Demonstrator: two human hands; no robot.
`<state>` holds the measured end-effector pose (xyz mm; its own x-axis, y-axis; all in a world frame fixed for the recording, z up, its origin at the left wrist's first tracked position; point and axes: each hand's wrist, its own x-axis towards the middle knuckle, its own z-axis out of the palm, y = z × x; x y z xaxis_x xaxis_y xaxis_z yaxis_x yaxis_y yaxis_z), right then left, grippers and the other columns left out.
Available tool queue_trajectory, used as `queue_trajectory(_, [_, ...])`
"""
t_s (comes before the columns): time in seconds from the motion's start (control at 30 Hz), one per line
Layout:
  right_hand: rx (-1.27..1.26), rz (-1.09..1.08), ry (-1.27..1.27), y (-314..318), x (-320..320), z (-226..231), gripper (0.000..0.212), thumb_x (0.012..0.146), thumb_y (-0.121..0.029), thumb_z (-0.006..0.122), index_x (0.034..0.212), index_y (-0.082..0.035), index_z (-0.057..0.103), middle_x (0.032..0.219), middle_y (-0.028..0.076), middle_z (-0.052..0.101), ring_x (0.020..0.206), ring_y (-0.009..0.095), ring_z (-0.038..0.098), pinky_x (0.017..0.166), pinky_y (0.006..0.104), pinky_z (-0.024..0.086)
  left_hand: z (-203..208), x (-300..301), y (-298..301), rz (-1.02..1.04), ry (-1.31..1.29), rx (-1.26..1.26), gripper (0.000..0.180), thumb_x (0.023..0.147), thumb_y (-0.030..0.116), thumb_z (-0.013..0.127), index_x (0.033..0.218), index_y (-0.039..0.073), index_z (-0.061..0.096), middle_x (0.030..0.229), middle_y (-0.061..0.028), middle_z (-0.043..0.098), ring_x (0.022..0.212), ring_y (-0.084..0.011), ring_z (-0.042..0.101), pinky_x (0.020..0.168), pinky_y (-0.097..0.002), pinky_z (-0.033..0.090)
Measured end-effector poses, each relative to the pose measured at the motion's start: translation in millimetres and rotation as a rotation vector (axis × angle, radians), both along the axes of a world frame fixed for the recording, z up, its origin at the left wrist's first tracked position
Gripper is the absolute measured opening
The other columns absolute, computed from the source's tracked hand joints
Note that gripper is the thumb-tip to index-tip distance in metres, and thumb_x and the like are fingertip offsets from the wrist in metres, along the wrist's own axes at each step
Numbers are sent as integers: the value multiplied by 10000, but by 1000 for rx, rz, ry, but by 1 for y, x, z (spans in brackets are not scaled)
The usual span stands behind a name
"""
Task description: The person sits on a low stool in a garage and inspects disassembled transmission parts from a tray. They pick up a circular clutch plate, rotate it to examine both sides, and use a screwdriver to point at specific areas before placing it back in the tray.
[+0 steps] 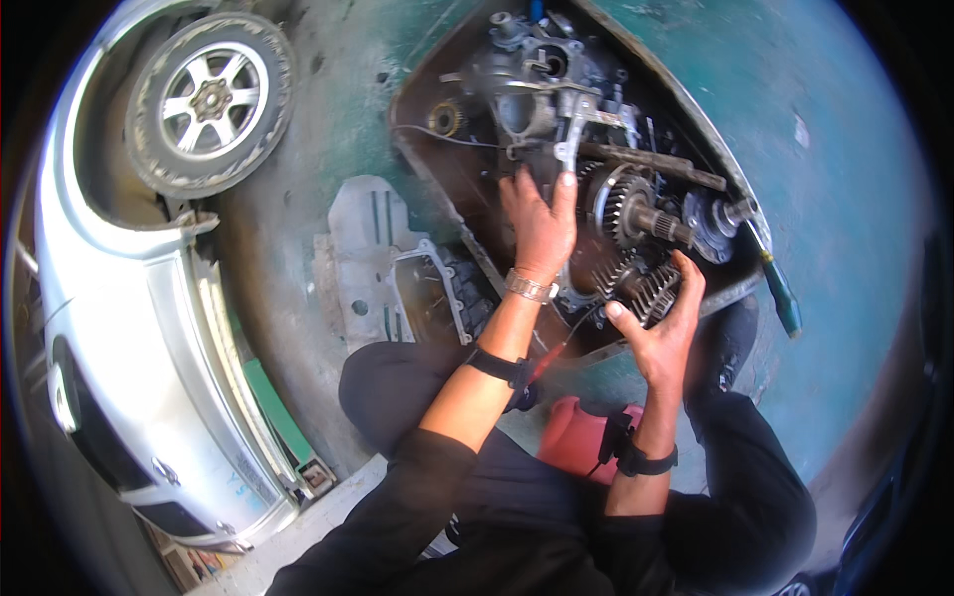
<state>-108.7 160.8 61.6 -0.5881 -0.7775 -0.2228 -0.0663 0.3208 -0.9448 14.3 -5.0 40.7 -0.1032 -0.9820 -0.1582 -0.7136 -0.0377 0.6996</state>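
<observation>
Hands on an opened gearbox (596,149)
Left hand (542,223) lies flat, grip open; right hand (661,333) closes its grip around the gear cluster (641,288).

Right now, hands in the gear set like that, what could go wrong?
1. The right hand wraps the toothed gear cluster; if a shaft turns, fingers could get pinched.
2. The left hand braces against the metal housing; a slip could scrape knuckles on its edges.
3. The green-handled tool sits on the tray's rim and might roll off.
</observation>
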Motion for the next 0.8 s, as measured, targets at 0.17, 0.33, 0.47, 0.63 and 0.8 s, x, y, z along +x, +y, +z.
queue_trajectory(0.17, [-86,-28,-173,5,3,-10,960,665,-390,873,1406,27,427,1362,168,461,1281,310,445,1112,427,330,-4,-2,9,31,-229,120,854,958,530,550,1435,-139,316,1497,-456,186,1411,-569,203,1181,-558,175])
queue_trajectory(0.33, [-116,-13,-139,3,4,-29,892,819,-503,736,1448,29,395,1428,202,446,1317,324,430,1133,431,307,-24,-4,6,84,-161,-23,848,968,516,538,1459,-122,270,1506,-440,171,1413,-556,202,1189,-522,180])
queue_trajectory(0.47, [-26,-43,-149,2,7,-35,672,909,-304,680,1449,0,419,1422,181,477,1265,290,470,1096,394,353,-28,-3,7,76,-194,-41,851,970,535,522,1474,-99,260,1505,-441,164,1409,-573,191,1182,-551,179])
queue_trajectory(0.63, [-54,-49,-127,2,7,-34,641,859,-213,666,1411,12,433,1292,183,536,1097,270,557,971,369,448,-22,-6,9,91,-178,-31,850,969,538,525,1468,-103,275,1496,-441,175,1401,-577,194,1175,-565,187])
queue_trajectory(0.8, [-79,-90,-202,-3,5,-49,632,876,-248,692,1396,26,460,1389,190,486,1259,302,479,1064,400,405,-18,-9,10,97,-231,-3,849,963,534,538,1463,-104,284,1496,-431,179,1390,-571,213,1167,-563,200])
